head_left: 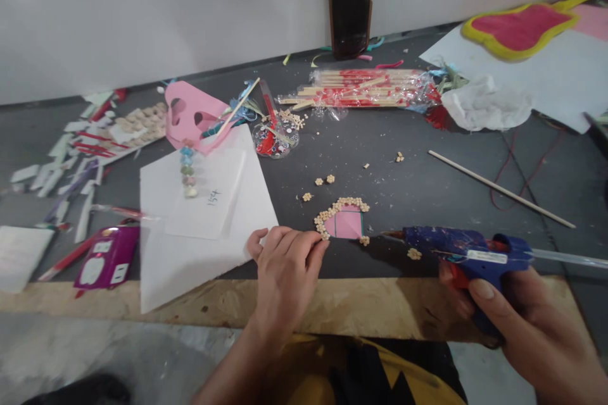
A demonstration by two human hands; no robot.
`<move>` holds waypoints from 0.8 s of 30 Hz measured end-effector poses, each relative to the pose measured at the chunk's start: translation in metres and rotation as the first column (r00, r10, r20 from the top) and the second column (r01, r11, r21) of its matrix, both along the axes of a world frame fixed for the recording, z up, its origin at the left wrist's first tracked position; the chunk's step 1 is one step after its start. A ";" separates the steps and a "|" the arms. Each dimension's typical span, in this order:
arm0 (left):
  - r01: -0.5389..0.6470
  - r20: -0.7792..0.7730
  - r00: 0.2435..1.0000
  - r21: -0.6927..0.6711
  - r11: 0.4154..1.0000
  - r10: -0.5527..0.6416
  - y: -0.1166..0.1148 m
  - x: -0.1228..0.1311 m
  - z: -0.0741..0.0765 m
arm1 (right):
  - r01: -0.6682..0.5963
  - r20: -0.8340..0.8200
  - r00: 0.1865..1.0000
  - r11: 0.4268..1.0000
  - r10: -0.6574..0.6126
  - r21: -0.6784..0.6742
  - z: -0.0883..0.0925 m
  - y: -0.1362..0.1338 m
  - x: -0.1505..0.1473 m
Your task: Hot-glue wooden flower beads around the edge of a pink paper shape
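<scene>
A blue hot glue gun is gripped in my right hand, its nozzle pointing left. A clear glue stick sticks out of its back. On the dark table lies a small pink paper piece, edged along its top and left side with flower-shaped wooden pieces. My left hand is closed, thumb and index finger pinched at a flower-shaped wooden piece on the lower left corner. Another flower-shaped piece sits at the lower right corner, near the nozzle. Loose wooden flowers lie just beyond.
A white sheet lies left of my left hand, beside a purple packet. Behind are a pink mask, wrapped chopsticks and a dark phone against the wall. A thin wooden stick lies at right, near the table's wooden edge.
</scene>
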State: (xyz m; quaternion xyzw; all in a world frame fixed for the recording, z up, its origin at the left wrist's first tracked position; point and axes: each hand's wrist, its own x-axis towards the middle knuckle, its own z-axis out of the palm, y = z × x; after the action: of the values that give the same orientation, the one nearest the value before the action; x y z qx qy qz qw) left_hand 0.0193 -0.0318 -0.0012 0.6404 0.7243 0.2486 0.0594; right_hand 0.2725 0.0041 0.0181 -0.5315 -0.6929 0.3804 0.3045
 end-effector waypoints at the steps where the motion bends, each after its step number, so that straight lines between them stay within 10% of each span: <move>1: 0.001 0.000 1.000 0.002 1.000 -0.001 0.000 0.000 0.000 | 0.000 -0.004 1.000 1.000 0.000 -0.024 -0.003 -0.001 0.004; 10: 0.002 0.004 1.000 -0.002 1.000 -0.002 -0.001 0.001 0.001 | 0.006 0.042 0.999 1.000 -0.005 -0.021 -0.005 -0.005 0.012; 24: 0.082 0.106 0.990 0.075 0.994 -0.090 0.002 0.006 0.010 | 0.435 -0.171 0.834 0.815 -0.525 -0.384 0.012 0.021 0.023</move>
State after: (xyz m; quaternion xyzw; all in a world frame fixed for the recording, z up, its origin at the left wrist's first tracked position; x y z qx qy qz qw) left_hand 0.0257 -0.0297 0.0090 0.6581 0.6825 0.3059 0.0868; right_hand 0.2959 0.0248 0.0299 -0.6767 -0.4133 0.4688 0.3892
